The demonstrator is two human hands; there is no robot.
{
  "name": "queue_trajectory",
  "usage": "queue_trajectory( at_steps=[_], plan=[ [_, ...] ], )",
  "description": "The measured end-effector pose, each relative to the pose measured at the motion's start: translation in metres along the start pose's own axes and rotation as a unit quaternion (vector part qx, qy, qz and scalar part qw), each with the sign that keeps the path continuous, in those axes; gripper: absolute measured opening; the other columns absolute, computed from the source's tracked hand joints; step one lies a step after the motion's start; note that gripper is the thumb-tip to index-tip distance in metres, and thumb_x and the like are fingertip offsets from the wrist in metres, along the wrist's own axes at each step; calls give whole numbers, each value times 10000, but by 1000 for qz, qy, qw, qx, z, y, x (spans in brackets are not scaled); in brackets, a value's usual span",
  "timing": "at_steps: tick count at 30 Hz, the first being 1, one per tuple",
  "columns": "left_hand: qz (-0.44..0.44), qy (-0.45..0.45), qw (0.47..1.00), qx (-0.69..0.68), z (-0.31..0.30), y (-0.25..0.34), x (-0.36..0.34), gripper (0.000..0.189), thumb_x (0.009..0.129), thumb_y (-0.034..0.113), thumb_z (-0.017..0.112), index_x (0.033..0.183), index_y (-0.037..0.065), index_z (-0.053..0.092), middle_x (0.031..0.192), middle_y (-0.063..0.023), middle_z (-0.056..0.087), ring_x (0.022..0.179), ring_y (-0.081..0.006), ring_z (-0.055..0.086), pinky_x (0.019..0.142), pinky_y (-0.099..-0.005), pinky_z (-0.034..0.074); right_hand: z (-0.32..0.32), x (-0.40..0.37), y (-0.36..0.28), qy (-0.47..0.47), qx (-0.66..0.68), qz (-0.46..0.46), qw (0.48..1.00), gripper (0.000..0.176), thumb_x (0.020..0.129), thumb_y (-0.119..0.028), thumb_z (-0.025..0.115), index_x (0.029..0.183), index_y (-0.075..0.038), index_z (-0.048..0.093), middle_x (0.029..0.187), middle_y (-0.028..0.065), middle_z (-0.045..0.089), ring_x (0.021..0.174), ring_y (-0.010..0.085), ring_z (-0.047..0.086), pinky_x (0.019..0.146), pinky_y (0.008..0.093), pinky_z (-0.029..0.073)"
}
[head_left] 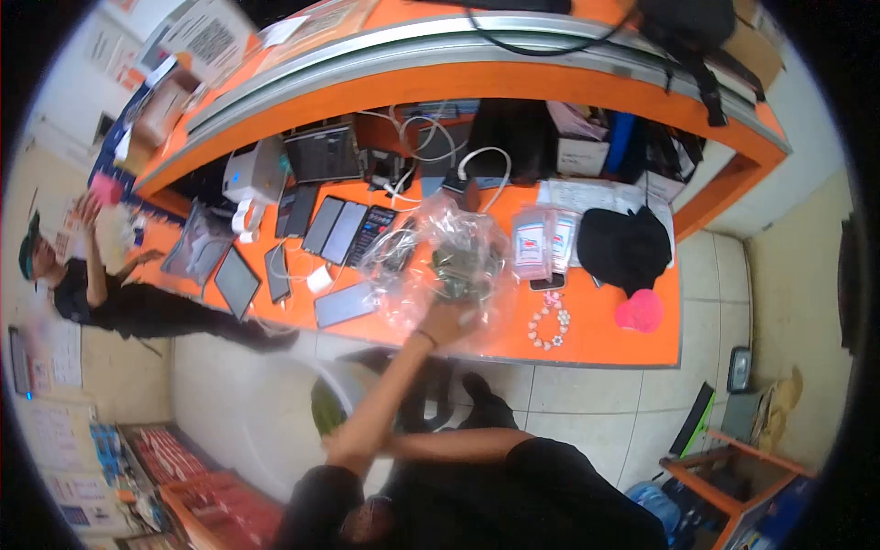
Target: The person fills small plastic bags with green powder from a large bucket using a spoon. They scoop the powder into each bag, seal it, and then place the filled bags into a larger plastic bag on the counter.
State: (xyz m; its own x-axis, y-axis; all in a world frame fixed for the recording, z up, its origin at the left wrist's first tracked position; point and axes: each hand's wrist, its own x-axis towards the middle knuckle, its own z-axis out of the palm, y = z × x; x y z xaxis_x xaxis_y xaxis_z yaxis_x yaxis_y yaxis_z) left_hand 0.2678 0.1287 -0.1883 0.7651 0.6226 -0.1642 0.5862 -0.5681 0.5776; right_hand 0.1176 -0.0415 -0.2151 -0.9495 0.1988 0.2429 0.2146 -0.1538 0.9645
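Observation:
My left hand (447,323) reaches to the table's front edge, at a crumpled clear plastic bag (495,252). Dark green contents (454,270) show through the film. Its fingers appear closed on the bag, though the film partly covers them. My right arm crosses under the left forearm. Most of my right hand (335,442) is hidden there; its visible fingers are at the lower end of a flat green piece (325,405), which I cannot identify. That piece is at a whitish, translucent bucket (266,403) below the table.
The orange table (610,339) holds several phones (346,233), cables, packets (533,243), a black cap (623,246), a pink object (639,312) and a bead bracelet (547,344). An orange shelf (513,82) overhangs its back. Another person (87,293) stands at the left.

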Motion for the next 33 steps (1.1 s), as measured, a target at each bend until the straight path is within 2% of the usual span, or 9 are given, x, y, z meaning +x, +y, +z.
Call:
queue_trajectory(
  at_steps=[3, 6, 8, 10, 12, 14, 21, 27, 33],
  plan=[
    [-20, 76, 997, -25, -16, 28, -28, 510, 838, 287, 727, 1228, -12, 593, 1238, -238, 614, 1149, -349, 604, 972, -416, 468, 6, 13, -21, 48, 483, 149, 862, 254, 984, -176, 496, 1139, 16, 558, 1095, 154, 578, 993, 274, 581, 858, 391, 472],
    [-69, 205, 953, -210, -79, 63, -93, 710, 826, 233, 743, 1413, 2, 418, 1251, -201, 623, 1128, -289, 608, 954, -380, 474, -15, 45, -43, 41, 946, 234, 219, 322, 963, -228, 498, 1173, 6, 564, 1081, 184, 573, 1061, 319, 568, 927, 419, 449],
    [-134, 180, 889, -399, -136, 77, -163, 776, 838, 159, 713, 1488, 18, 314, 1277, -167, 613, 1017, -189, 610, 897, -304, 490, 19, 17, 47, 123, 923, 310, 194, 273, 972, -232, 477, 1052, 3, 591, 985, 204, 617, 961, 362, 615, 835, 472, 473],
    [-129, 227, 780, -569, -156, 65, -233, 739, 872, 56, 606, 1521, 33, 254, 1320, -150, 587, 860, -79, 548, 799, -209, 476, 37, 10, 102, -143, 969, 199, -11, 252, 955, -235, 496, 951, -7, 603, 917, 220, 637, 877, 394, 631, 765, 511, 468],
    [-133, 314, 666, -663, -157, 60, -288, 734, 889, 50, 558, 1535, 27, 209, 1312, -152, 593, 850, -76, 547, 768, -204, 464, 40, 4, 82, -98, 979, -7, 179, 244, 950, -231, 502, 976, -32, 639, 931, 195, 649, 899, 382, 625, 775, 503, 472],
    [-164, 379, 643, -645, -142, 51, -332, 701, 898, 76, 588, 1516, 29, 260, 1274, -124, 610, 861, -76, 547, 771, -215, 472, 62, 13, 147, -195, 961, -63, 189, 249, 958, -250, 509, 970, -52, 659, 931, 173, 657, 895, 366, 626, 765, 497, 477],
    [-447, 636, 605, -173, -31, -38, -484, 523, 870, 298, 729, 1269, 1, 570, 1176, -139, 648, 931, -177, 600, 826, -313, 499, 44, 22, 91, -113, 833, 491, 228, 108, 918, -136, 646, 940, -39, 604, 659, 71, 443, 649, 211, 479, 595, 360, 410],
    [-585, 613, 527, 71, -15, -65, -504, 567, 761, 411, 796, 1184, 67, 639, 1039, -194, 662, 985, -359, 635, 864, -436, 499, 56, 23, 61, -67, 751, 537, 379, 311, 901, -48, 624, 1206, -68, 563, 972, 140, 467, 866, 279, 513, 784, 392, 439],
    [-675, 546, 496, 14, 4, -83, -511, 414, 814, 299, 740, 1181, 132, 646, 1080, -186, 679, 1020, -383, 642, 848, -458, 515, 61, 16, 48, -152, 819, 468, 295, 663, 889, 27, 550, 1459, -229, 329, 1123, 162, 388, 1039, 362, 520, 877, 468, 441]
  ],
)
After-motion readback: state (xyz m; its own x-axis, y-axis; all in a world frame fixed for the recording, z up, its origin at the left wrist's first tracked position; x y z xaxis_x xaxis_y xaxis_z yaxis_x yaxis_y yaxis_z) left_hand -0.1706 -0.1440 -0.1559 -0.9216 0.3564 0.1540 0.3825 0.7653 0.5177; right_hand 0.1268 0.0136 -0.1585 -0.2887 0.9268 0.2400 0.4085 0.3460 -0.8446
